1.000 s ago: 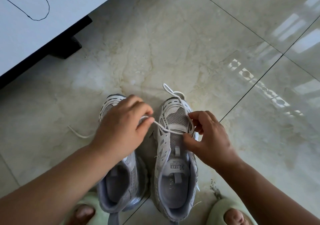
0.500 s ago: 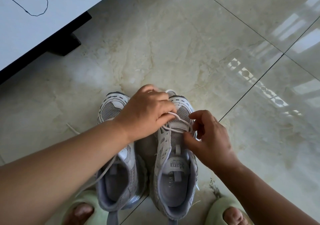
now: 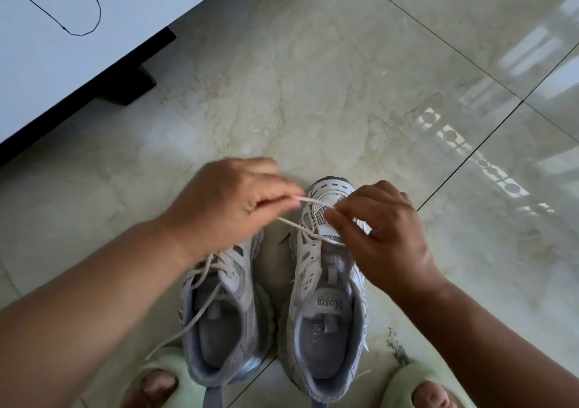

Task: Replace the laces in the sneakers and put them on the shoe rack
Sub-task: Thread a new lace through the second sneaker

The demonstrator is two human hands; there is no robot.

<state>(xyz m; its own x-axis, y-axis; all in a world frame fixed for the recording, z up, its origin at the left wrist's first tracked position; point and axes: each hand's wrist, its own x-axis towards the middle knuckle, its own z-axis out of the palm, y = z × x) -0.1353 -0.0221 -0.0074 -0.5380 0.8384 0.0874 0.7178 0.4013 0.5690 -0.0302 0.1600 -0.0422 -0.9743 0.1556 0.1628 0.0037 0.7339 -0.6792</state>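
The end of a white lace [image 3: 308, 216] is pinched between the thumb and curled fingers [image 3: 282, 193] of the left hand [image 3: 232, 200], which is held above the toe of the left sneaker [image 3: 221, 310] and is blurred. The lace is drawn taut from there across to the lowest eyelets of the right sneaker [image 3: 327, 282]. A second strand of the same lace is pinched by the narrowed fingers [image 3: 336, 219] of the right hand [image 3: 385, 232], which is held over the forefoot of the right sneaker, with the remaining fingers curled. Only the front eyelets of the right sneaker are threaded; the mesh tongue and the labelled insole are left exposed.

The two grey-and-white sneakers are set side by side, just apart, on the glossy marble floor [image 3: 313, 78], toes pointed away from the person. Another pale lace [image 3: 200, 307] is seen trailing loosely across the opening of the left sneaker and down towards the floor beneath the left forearm.

Two pale green slippers are seen at the lower edge, the left slipper [image 3: 163, 373] beside the heel of the left sneaker and the right slipper [image 3: 416, 379] near the heel of the right sneaker. At the upper left, a white bench [image 3: 125, 15] on a dark base is seen, with a thin black cord [image 3: 94, 6] looped on its top.
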